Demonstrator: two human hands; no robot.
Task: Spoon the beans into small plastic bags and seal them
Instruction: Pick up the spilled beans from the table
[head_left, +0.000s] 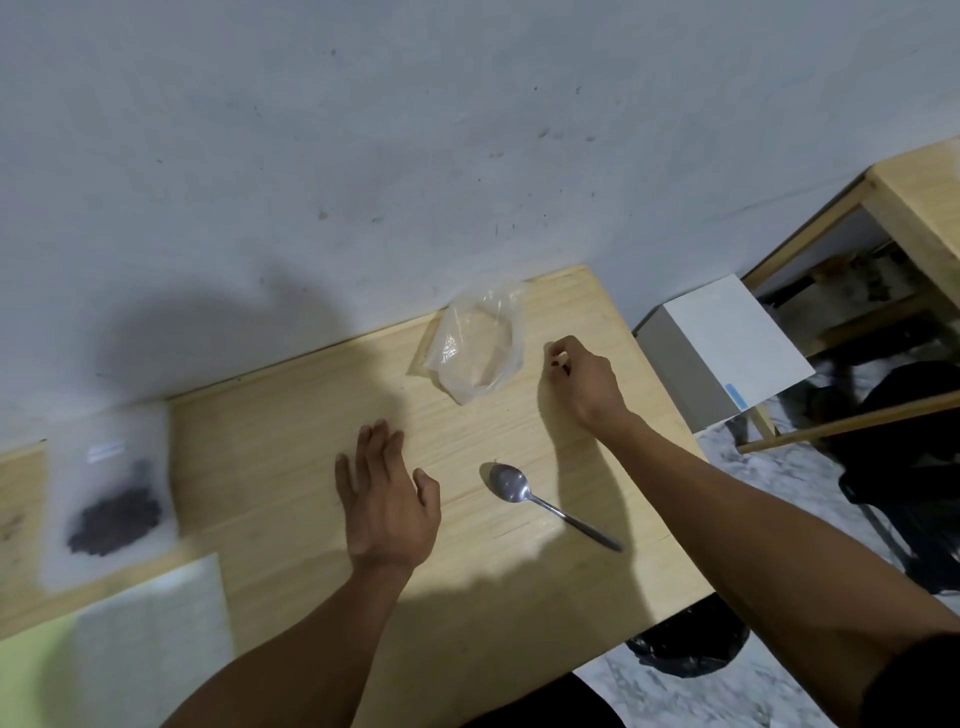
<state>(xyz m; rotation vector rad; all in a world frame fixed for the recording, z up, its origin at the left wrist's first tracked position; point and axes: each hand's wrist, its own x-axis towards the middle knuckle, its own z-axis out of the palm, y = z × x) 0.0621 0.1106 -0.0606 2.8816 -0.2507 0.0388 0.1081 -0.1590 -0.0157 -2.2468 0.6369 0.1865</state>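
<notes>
A clear, empty-looking small plastic bag (475, 345) lies crumpled at the back of the wooden table (291, 415), near the wall. Just right of it, my right hand (584, 382) has its fingertips pinched on what looks like a single dark bean. A metal spoon (540, 501) lies empty on the table in front, bowl pointing left. My left hand (387, 499) hovers flat and open over the table's middle, holding nothing. At the far left, blurred, a clear zip bag (106, 499) holds a heap of dark beans.
A flat pale plastic sheet or bag (150, 644) lies at the front left. A white box (727, 353) stands off the table's right edge, beside another wooden table (914, 202). A black bag (685, 649) sits on the marble floor under the front right corner.
</notes>
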